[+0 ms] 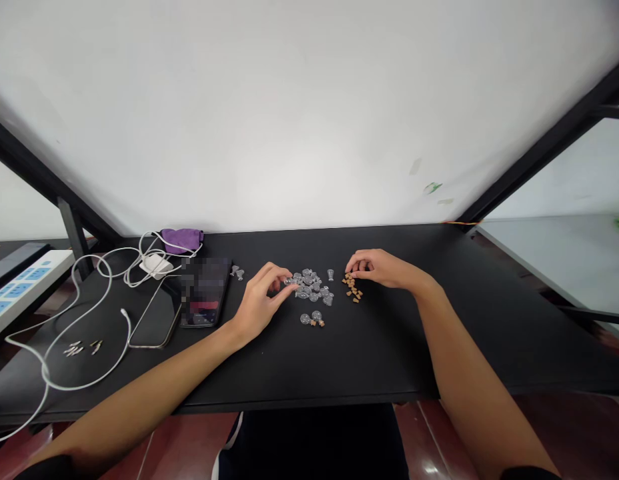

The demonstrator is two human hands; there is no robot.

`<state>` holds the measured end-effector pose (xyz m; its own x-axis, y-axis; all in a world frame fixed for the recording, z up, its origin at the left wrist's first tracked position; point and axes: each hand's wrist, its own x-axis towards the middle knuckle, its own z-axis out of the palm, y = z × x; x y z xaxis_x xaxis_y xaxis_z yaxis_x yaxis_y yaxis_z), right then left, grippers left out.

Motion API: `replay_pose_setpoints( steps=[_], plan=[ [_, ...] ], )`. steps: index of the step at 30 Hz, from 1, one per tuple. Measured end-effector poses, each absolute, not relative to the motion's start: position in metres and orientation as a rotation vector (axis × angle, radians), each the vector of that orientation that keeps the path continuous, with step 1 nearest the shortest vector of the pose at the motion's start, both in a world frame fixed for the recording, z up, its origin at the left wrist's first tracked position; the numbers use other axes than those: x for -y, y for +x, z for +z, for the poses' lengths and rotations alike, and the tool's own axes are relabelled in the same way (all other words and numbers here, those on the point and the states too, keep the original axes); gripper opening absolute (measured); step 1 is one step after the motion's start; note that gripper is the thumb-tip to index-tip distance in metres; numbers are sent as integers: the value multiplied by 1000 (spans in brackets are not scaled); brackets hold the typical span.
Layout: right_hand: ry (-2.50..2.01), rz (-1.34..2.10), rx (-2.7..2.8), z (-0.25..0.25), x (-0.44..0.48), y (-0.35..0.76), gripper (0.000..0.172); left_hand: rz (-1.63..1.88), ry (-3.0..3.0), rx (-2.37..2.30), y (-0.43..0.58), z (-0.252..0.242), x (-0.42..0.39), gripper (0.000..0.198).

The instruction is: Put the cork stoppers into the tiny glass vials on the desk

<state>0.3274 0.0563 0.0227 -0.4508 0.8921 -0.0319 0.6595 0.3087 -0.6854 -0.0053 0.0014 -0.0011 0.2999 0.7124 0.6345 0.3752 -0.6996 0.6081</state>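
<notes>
Left hand (pixel 262 300) pinched shut on a tiny glass bottle (pixel 290 281), at the edge of the bottle pile (pixel 309 287) mid black tabletop (pixel 339 367). Right hand (pixel 374 267) curled at the cork stoppers (pixel 352 288), hold unclear (bottles and corks piled apart, easy picking).

Phone screen (pixel 204 291) pixelated past reading; tiny glass piece (pixel 290 281) in the left hand (pixel 261 300) half hidden by fingers.

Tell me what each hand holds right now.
Left hand: pinching a glass bottle.
Right hand: curled over the corks; can't tell if holding one.
</notes>
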Motion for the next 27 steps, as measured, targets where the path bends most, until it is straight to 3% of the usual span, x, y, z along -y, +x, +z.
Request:
replay_pose_setpoints(
  steps=[7, 16, 27],
  plan=[
    [-1398, 816, 2107, 32, -50, 316, 27, 1342, 2214, -971, -6, -1, -3, 16],
    [-1007, 1038, 1965, 42, -26, 255, 25, 1320, 2219, -995, -5, -1, -3, 20],
    [-886, 1111, 1884, 34, -18, 233, 24, 1318, 2231, -1012, -5, -1, -3, 14]
  ],
)
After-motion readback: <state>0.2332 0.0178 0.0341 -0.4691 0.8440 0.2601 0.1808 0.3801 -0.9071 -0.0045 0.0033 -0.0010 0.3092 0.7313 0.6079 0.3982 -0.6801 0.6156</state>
